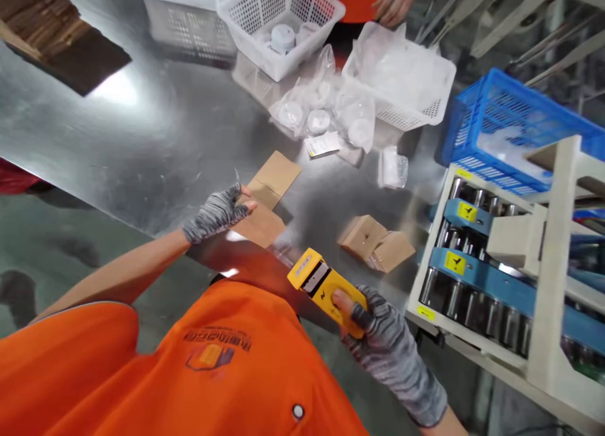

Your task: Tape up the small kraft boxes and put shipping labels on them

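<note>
My left hand (221,214), in a grey fingerless glove, pinches the left edge of a small brown cardboard box (259,225). One broad flap of this box stretches away from me over the metal table. In my right hand (385,338), gloved the same way, is a small yellow carton (333,294) with black and white markings. My thumb lies across its upper face, and its far end points towards the cardboard box. The two are apart. To the right, another small brown box (375,242) sits on the table.
White baskets (278,64) (401,102) stand at the back, with bagged white round items (317,121) before them. A blue crate (501,121) and roller conveyor (472,259) are at right. Cardboard (61,39) is stacked far left. Another person's hand (396,2) shows at the top.
</note>
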Demonstrator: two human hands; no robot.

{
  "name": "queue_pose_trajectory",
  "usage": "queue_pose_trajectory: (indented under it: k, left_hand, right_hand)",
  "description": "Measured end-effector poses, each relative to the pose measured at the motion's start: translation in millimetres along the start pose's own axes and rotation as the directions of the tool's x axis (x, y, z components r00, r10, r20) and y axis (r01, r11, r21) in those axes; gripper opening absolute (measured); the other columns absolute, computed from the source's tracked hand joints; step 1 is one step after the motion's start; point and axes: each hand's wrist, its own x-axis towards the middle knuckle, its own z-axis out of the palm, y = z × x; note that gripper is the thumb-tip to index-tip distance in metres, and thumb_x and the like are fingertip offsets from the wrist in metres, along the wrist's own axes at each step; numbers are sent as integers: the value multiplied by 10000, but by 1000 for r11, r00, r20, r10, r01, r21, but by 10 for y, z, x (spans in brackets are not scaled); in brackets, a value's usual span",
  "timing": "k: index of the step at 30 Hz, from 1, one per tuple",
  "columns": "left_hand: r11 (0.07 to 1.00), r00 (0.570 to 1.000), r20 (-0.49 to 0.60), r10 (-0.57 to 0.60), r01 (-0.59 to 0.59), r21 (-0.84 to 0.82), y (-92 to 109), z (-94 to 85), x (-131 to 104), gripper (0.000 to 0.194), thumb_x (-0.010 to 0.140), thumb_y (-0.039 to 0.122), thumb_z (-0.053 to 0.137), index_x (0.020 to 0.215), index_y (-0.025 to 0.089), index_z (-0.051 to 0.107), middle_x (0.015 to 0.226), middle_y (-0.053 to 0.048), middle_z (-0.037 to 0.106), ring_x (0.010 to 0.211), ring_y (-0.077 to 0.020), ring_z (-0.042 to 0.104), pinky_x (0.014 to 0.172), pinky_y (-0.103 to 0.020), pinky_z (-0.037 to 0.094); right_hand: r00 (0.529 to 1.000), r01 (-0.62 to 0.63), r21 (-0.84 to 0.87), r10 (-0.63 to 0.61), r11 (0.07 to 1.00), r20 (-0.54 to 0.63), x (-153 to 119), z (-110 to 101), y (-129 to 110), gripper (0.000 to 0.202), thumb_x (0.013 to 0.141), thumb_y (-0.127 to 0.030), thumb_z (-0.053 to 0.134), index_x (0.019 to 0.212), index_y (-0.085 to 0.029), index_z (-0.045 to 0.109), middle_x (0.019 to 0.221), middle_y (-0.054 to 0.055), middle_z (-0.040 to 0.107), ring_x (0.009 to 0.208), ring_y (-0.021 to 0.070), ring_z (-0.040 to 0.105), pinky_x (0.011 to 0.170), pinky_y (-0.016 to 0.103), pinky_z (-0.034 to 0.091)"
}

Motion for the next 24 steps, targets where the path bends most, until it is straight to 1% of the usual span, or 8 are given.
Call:
queue_pose_trajectory:
  k: [4,9,12,16,19,22,23,24]
  left_hand:
    - [999,1000,18,-14,15,-49,18,-64,28,341,867,462,660,1097,212,634,813,31,596,726,-172,555,713,-305,431]
    - [978,993,73,97,-81,-191,-19,-171,50,262,928,468,621,994,215,601,814,27,576,721,-147,523,682,-281,431]
    - [966,986,56,157,-141,-219,-9,-230,47,379,889,573,641,999,212,610,836,15,579,735,-149,537,667,-284,449]
    - [958,981,71,183,-162,-239,73,-305,-10,512,835,685,664,1011,206,622,861,4,580,727,-146,533,646,-287,441]
    - [957,970,66,232,-216,-193,112,-459,-63,472,863,666,667,979,210,627,874,4,581,755,-142,531,674,-279,439]
    - [953,966,39,254,-243,-180,84,-719,-73,438,926,642,700,1019,217,656,914,5,617,797,-154,576,700,-270,469]
    - [951,967,34,254,-243,-189,66,-798,-63,438,945,645,716,1039,220,668,923,7,629,803,-156,592,696,-263,474]
    - [949,968,40,246,-233,-211,48,-855,-49,454,958,662,732,1066,224,680,933,10,643,805,-156,606,688,-255,478]
  right_hand:
    - [1000,10,-50,-10,999,14,35,-68,-90,634,897,-131,642,1521,-220,704,1205,193,789,843,278,830,663,367,719]
    - [999,26,-38,-27,999,-38,65,-27,-119,559,945,-97,638,1489,-193,722,1159,179,788,835,268,834,638,344,712]
    - [999,-5,15,5,1000,-48,57,36,-103,581,952,-81,640,1514,-205,718,1225,187,790,940,289,851,723,375,742]
    - [997,-8,37,11,999,-79,-5,121,-70,611,950,-105,651,1544,-236,704,1225,177,774,958,284,846,741,362,742]
    - [996,-25,33,27,999,-82,-109,102,-62,627,946,-79,646,1537,-282,697,1264,183,765,981,285,854,741,345,738]
    - [994,-10,44,14,999,-113,-233,8,-57,578,947,-97,654,1491,-274,740,1208,174,773,918,271,844,695,336,725]
    - [991,-16,71,25,997,-130,-260,-21,-55,536,949,-116,661,1451,-265,774,1173,165,780,900,264,840,694,339,725]
    - [988,-65,144,84,987,-128,-271,-40,-56,476,944,-148,687,1390,-258,814,1144,156,791,900,263,840,713,350,730]
